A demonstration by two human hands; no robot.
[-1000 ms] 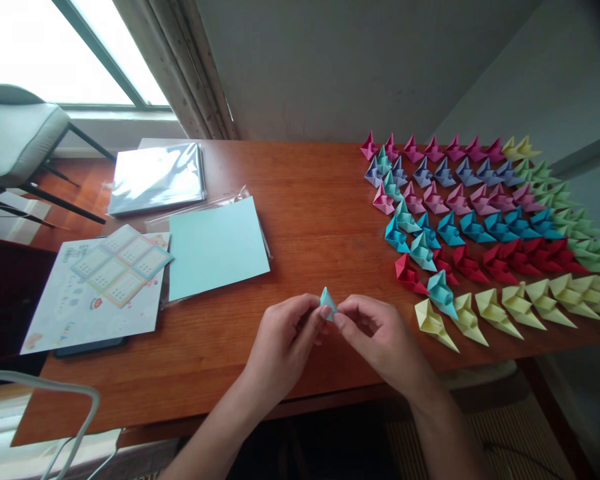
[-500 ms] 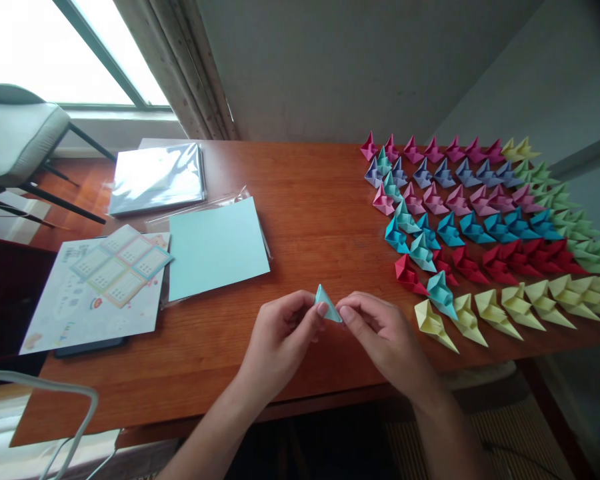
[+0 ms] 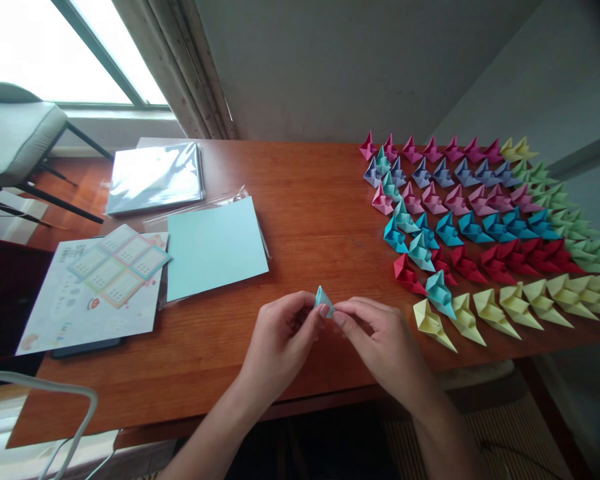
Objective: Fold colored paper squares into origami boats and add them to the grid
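Both hands meet over the front middle of the wooden table [image 3: 310, 200]. My left hand [image 3: 280, 340] and my right hand [image 3: 380, 340] each pinch a small light-blue folded paper piece [image 3: 323, 299] between thumb and fingertips. Only its upper tip shows; the rest is hidden by my fingers. To the right lie rows of finished folded paper pieces [image 3: 480, 227] in pink, purple, teal, blue, red, yellow and green. The nearest one is a pale yellow piece [image 3: 433, 323], apart from my right hand.
A light-blue paper sheet [image 3: 215, 247] lies on a clear sleeve left of centre. Behind it sits a wrapped paper pack [image 3: 155, 177]. A printed instruction sheet [image 3: 97, 287] covers a dark device at the left. A chair [image 3: 15, 140] stands by the window.
The folded piece has been turned and pressed between my fingertips, so less of it shows now. Both hands stay in nearly the same place.
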